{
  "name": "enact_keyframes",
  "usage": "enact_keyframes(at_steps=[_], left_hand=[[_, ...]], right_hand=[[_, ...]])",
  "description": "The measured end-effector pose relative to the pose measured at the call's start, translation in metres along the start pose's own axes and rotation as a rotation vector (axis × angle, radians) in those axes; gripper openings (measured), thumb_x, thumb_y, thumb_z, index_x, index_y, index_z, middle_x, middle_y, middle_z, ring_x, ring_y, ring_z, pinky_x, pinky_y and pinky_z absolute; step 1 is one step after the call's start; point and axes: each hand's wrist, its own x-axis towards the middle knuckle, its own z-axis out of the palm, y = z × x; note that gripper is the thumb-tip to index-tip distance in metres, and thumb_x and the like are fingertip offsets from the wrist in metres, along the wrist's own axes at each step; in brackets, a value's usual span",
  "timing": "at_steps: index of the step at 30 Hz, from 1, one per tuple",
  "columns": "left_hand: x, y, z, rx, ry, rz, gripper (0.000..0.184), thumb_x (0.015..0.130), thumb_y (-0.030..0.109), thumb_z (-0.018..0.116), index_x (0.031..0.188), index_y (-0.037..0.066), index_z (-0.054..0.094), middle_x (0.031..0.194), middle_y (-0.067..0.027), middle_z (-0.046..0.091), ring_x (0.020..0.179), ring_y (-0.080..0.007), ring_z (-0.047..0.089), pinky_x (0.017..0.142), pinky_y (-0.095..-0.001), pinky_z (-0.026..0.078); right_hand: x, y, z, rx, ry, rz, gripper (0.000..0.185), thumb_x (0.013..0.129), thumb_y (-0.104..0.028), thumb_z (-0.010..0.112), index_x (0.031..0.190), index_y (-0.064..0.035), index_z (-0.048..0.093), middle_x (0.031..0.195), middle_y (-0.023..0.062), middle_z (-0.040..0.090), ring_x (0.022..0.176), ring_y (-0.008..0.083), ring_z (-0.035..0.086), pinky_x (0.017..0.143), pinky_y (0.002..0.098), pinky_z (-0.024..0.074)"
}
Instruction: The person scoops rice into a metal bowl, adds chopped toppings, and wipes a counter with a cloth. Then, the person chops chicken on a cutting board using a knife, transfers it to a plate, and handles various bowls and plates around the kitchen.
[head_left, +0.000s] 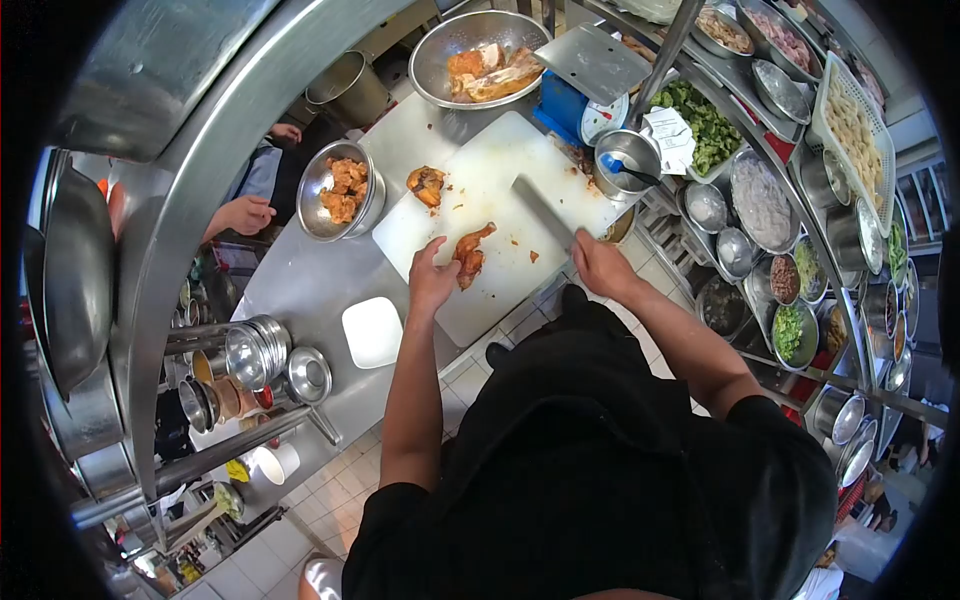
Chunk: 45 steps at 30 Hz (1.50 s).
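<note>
My right hand [604, 266] is closed around the handle of a cleaver [543, 212], whose blade is raised over the right part of a white cutting board [500, 160]. On the board lies a browned piece of cooked poultry [470, 257]. My left hand [433, 275] is at its left side, fingertips at its edge; whether they grip it I cannot make out. Farther back on the board sits another browned piece [426, 186]. Small crumbs are scattered around both pieces.
A steel bowl of browned pieces [342, 190] stands left, a white square plate [372, 332] nearer me. Behind are a colander [478, 60] with large cooked pieces and a blue scale [562, 105]. Ingredient bowls line the right shelf. Another person's hand [247, 214] shows at left.
</note>
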Motion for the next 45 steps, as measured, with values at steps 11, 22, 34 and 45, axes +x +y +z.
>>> enact_keyframes(at_steps=[11,22,34,45], left_hand=[[0.002,0.020,0.012,0.050,-0.022,0.230,0.058,0.069,0.011,0.077,0.123,0.008,0.056,0.116,-0.0150,0.058,0.105,-0.0291,0.060,0.088,-0.0341,0.048],[0.162,0.012,-0.010,-0.032,0.243,-0.207,0.074,0.064,0.026,0.078,0.127,0.001,0.048,0.118,-0.0169,0.060,0.107,-0.0294,0.059,0.092,-0.0330,0.046],[0.046,0.040,-0.016,0.205,0.311,0.262,0.056,0.068,-0.001,0.069,0.122,0.010,0.055,0.114,-0.0145,0.047,0.094,-0.0286,0.057,0.084,-0.0338,0.049],[-0.030,0.030,0.037,0.089,-0.020,0.357,0.068,0.067,0.017,0.079,0.128,0.009,0.050,0.122,-0.0179,0.050,0.110,-0.0342,0.054,0.093,-0.0408,0.047]], right_hand=[[0.003,0.046,-0.005,-0.075,0.269,0.118,0.018,0.094,-0.020,0.044,0.098,-0.0022,0.047,0.078,0.0294,0.060,0.077,0.0473,0.059,0.066,0.0560,0.0459],[-0.017,-0.037,0.045,0.124,-0.434,-0.176,0.019,0.093,-0.023,0.044,0.098,-0.0060,0.052,0.083,0.0224,0.061,0.083,0.0430,0.060,0.074,0.0489,0.0471],[0.028,0.004,0.044,0.072,-0.062,-0.003,0.020,0.091,-0.018,0.044,0.101,-0.0013,0.049,0.085,0.0290,0.062,0.085,0.0470,0.060,0.077,0.0537,0.0467],[0.001,0.011,0.032,0.160,-0.150,0.038,0.022,0.094,-0.022,0.045,0.098,-0.0001,0.048,0.090,0.0293,0.059,0.092,0.0468,0.057,0.080,0.0516,0.0442]])
